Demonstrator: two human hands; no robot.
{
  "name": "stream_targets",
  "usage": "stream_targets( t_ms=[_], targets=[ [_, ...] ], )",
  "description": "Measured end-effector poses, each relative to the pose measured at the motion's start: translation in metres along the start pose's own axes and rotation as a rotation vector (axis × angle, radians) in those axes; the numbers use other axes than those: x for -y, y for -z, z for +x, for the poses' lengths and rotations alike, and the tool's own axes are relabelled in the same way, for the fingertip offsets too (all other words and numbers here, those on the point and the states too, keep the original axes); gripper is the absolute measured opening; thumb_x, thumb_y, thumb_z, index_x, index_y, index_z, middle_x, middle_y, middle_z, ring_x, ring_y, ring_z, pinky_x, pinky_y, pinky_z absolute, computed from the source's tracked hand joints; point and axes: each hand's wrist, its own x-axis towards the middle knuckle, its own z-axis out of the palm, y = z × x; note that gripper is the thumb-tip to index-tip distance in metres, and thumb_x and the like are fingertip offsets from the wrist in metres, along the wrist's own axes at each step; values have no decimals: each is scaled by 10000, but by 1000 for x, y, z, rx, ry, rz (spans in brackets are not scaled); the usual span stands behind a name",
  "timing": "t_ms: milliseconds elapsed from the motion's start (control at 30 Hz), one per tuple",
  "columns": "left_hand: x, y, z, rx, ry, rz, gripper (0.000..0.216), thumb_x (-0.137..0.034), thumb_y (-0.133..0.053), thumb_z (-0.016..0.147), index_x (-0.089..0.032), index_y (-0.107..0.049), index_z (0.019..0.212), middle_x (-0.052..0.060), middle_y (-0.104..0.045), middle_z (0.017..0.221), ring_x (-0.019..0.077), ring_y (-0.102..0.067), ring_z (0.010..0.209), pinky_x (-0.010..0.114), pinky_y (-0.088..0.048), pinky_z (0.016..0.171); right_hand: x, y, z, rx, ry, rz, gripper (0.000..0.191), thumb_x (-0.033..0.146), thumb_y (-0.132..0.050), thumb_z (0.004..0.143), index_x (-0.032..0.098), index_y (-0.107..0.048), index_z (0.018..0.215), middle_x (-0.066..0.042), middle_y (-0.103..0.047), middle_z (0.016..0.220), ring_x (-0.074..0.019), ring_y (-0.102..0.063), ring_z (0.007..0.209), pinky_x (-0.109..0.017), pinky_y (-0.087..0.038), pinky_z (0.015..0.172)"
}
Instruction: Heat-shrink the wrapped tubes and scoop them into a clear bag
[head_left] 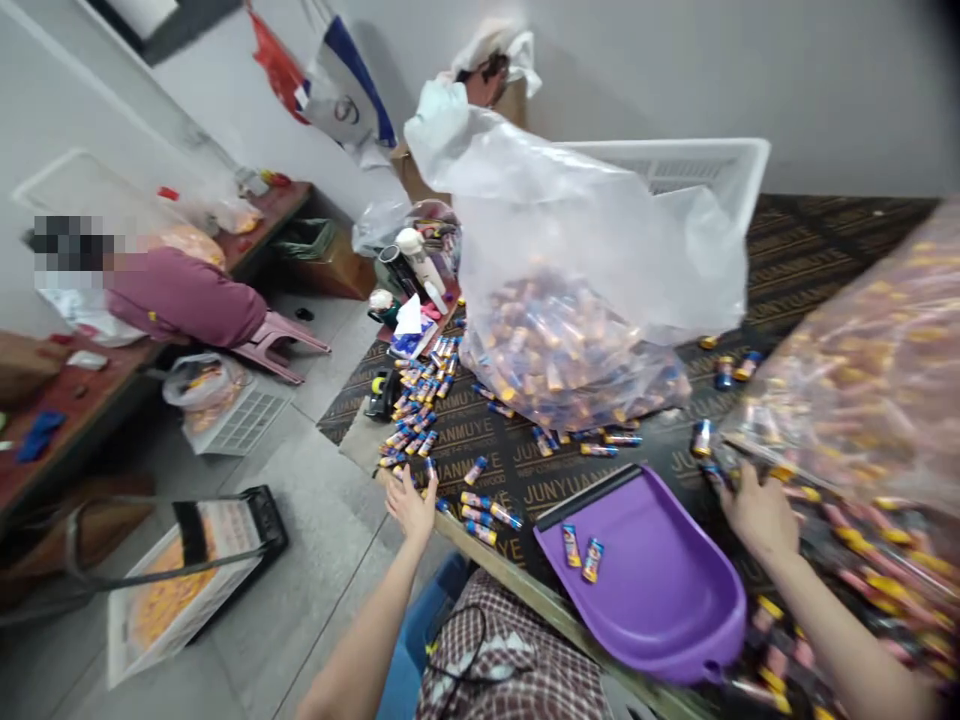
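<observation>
My left hand [409, 503] hovers palm up at the table's near-left edge, fingers spread, beside loose small wrapped tubes [480, 518]. My right hand [756, 512] rests on the heap of tubes under a clear bag [870, 370] at the right; its fingers are curled into the heap and mostly hidden. A purple scoop tray [660, 590] lies between my hands with two tubes [581, 552] in it. A big clear bag [570, 290] full of tubes stands behind it.
A row of tubes [416, 410] lines the table's left edge. A white crate [675, 165] stands behind the big bag. Another person in a purple top [180, 295] sits at the left by a red table [67, 400]. A basket [225, 410] and box [187, 570] stand on the floor.
</observation>
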Motion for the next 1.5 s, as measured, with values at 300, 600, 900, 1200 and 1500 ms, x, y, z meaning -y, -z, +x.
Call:
stream_targets(
  t_ms=[300, 600, 900, 1200, 1500],
  targets=[
    [-13, -14, 149, 41, -451, 93, 612, -490, -444, 838, -201, -349, 1369, 160, -194, 1483, 293, -137, 1375, 510, -180, 1079, 72, -32, 52, 140, 116, 75, 359, 284, -396, 867, 177, -499, 1194, -212, -523, 991, -235, -594, 674, -352, -325, 552],
    [-76, -43, 235, 191, -465, 30, 675, -580, -473, 800, -216, -364, 1358, 176, -221, 1465, 384, -224, 1310, 594, -274, 980, 125, -35, -82, -28, 203, 150, 378, 117, -313, 805, 194, -530, 1105, -128, -499, 1024, -200, -550, 676, -336, -415, 595],
    [-93, -63, 205, 180, -665, 37, 620, -550, -515, 794, -232, -417, 1317, 144, -327, 1400, 384, -283, 1250, 583, -322, 931, 133, -14, -130, -20, 245, 138, 396, 370, -481, 840, 269, -508, 1222, -120, -460, 1271, -290, -406, 1181, -481, -295, 958],
    [-130, -52, 95, 256, -743, -24, 536, -450, -431, 845, -214, -428, 1326, 174, -396, 1362, 355, -294, 1269, 558, -243, 990, 73, -64, -210, -144, -684, 959, 905, 611, -541, 685, 177, -218, 1410, -129, -311, 1423, -284, -333, 1281, -414, -254, 1050],
    [-151, -30, -56, 752, -760, -230, 672, -469, -596, 732, -248, -408, 1338, 158, -257, 1460, 366, -216, 1330, 590, -144, 1056, 107, -76, -199, -290, -694, 1057, 772, 511, -564, 685, 153, -367, 1340, -129, -460, 1308, -284, -450, 1166, -414, -309, 1011]
  ],
)
